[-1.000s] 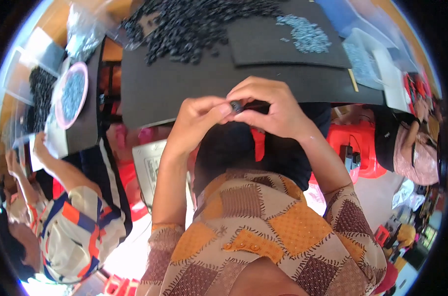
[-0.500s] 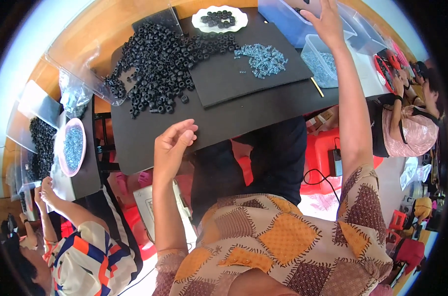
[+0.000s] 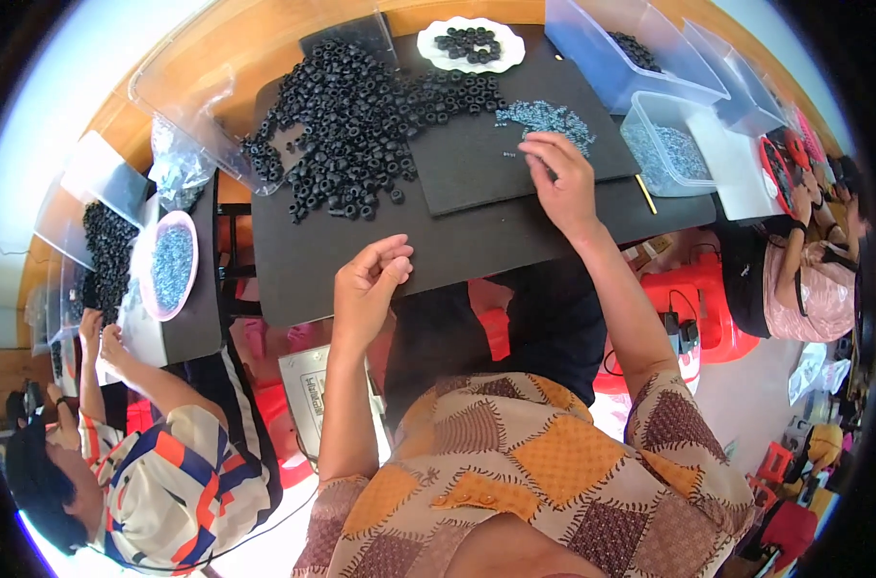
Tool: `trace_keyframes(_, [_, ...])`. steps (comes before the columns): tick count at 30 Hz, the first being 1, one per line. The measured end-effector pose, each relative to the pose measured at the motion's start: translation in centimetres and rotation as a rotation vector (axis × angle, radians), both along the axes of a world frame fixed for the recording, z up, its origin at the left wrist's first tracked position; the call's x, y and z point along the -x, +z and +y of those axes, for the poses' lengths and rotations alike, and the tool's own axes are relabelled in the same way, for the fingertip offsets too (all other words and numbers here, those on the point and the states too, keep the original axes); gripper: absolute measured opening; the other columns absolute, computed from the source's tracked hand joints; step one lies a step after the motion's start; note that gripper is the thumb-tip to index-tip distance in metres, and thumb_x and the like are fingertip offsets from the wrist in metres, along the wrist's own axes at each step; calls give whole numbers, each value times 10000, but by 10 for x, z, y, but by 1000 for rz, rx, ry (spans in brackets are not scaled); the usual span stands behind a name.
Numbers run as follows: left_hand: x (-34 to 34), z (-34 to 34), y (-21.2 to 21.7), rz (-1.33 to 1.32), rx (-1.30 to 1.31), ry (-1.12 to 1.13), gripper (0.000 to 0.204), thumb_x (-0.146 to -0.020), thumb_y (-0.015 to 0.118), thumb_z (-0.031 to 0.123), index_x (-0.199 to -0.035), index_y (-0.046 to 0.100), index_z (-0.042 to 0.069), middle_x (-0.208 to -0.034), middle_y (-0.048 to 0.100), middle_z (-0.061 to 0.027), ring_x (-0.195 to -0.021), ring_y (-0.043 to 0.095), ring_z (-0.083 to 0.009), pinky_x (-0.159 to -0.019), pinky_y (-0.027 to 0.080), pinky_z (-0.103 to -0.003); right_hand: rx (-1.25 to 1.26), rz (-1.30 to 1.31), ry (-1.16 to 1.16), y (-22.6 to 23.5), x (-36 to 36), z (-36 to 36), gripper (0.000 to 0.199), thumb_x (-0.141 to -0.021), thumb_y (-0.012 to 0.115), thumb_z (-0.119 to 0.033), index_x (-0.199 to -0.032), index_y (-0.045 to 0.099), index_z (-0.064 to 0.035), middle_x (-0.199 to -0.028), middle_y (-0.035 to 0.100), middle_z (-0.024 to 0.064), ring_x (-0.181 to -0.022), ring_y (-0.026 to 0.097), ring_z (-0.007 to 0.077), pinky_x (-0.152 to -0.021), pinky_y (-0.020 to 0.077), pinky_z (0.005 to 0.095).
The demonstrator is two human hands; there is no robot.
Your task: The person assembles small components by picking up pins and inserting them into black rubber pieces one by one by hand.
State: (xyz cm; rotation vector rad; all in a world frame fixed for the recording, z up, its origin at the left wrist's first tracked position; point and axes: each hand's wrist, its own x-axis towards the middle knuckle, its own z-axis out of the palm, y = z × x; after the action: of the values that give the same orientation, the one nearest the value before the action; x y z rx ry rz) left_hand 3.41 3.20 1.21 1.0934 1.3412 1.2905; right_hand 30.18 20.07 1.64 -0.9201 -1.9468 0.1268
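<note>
My right hand is over the dark board, its fingers apart and bent, at the near edge of a pile of small clear-blue pieces. Nothing shows between its fingers. Near the table's front edge hovers my left hand, its fingers curled in toward the thumb. Whatever it may hold is hidden. Beyond it spreads a big heap of black ring-shaped parts, reaching onto the board's far left side. A white scalloped plate at the back carries more black parts.
Right of the board are a clear tub of blue pieces, a larger bluish bin with black parts and a thin yellow stick. On the left, a co-worker sits by a pink-rimmed plate. Another person works at right.
My right hand has come back from the bin at the far right to the blue pieces on the board. The left hand keeps its curled pose, and the whole view has shifted slightly.
</note>
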Motion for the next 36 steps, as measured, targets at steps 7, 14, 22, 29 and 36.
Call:
trace_keyframes(7, [1,3,0,4,20,13,274,-948,623,51,-1209,644,-29,-1064,704,-107,-873,648,-101,-775,545,-243,-9,-33,-150,-4,-12,21,270,-846,676,-53,-1116,669,-63,-1164,646,114,-1069,619,320,-914,479,397])
trace_keyframes(14, [3,6,0,8,30,-10,271,-951,620,58,-1206,646,-29,-1052,705,-100,-858,649,-96,-767,546,-237,16,-474,-163,-7,-14,36,521,-951,614,-360,-1380,525,-78,-1473,459,127,-1394,391,291,-1113,296,489])
trace_keyframes(22, [2,13,4,9,47,-9,271,-944,616,53,-1200,652,-28,-1053,704,-101,-860,650,-94,-775,546,-238,219,-673,-235,-5,-21,59,563,-975,547,-445,-1416,496,-100,-1499,432,124,-1428,345,288,-1140,259,502])
trace_keyframes(29, [-5,10,6,189,-36,6,219,-944,612,48,-1143,681,-12,-1013,702,-89,-829,652,-106,-739,544,-244,-39,-456,-78,7,21,58,438,-885,680,-314,-1262,617,-99,-1332,556,129,-1303,478,302,-1055,359,488])
trace_keyframes(36, [-6,12,2,254,-108,48,204,-897,647,-2,-1096,691,-3,-925,700,-88,-731,669,-119,-654,552,-245,-1,-303,121,19,83,76,261,-745,785,-145,-979,694,-76,-967,593,61,-965,579,270,-833,457,420])
